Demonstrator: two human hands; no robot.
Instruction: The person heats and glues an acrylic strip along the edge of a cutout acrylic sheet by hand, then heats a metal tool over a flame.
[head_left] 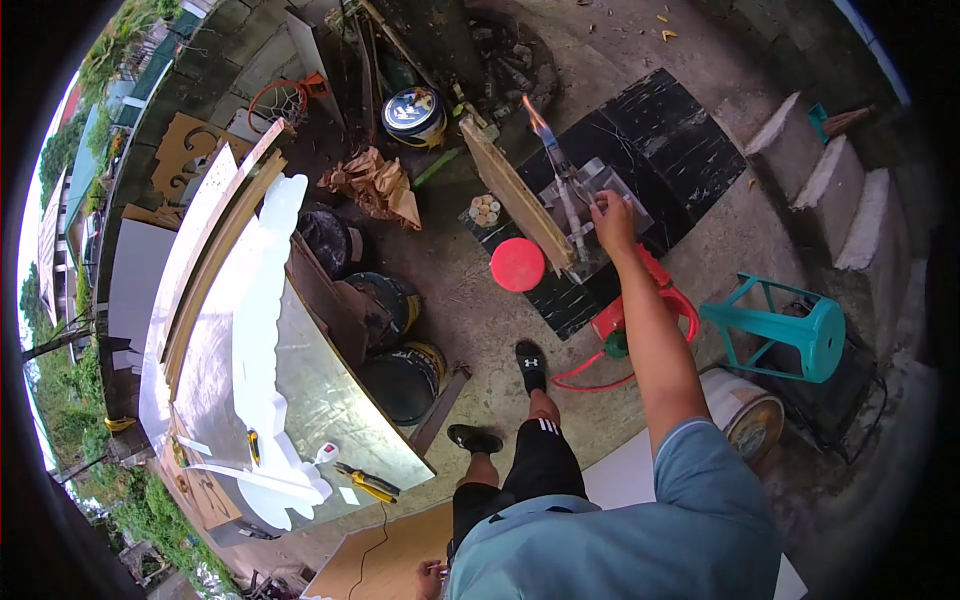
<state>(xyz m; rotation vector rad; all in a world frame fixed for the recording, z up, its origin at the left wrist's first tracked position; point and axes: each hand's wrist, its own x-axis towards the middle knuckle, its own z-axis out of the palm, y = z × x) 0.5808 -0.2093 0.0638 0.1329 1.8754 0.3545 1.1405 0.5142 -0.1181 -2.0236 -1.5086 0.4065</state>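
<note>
My right hand (pixel 612 220) reaches out with its fingers pinched, close beside an upright metal torch (pixel 568 195). What it grips is too small to make out. An orange and blue flame (pixel 540 125) rises from the torch's tip. Next to the torch a wooden board (pixel 515 195) stands on edge, with a round red lid (pixel 517 265) near its lower end. Low in the view, beside my body, my left hand (pixel 430 578) shows only partly, its fingers curled; whatever they hold is unclear.
A metal-topped table (pixel 325 390) at the left bears a white cut-out sheet (pixel 262 350) and yellow-black pliers (pixel 368 484). On the right are a teal stool (pixel 822 340), concrete steps (pixel 815 170) and a red hose (pixel 600 387). Buckets (pixel 414 115) and crumpled paper (pixel 375 185) are on the floor.
</note>
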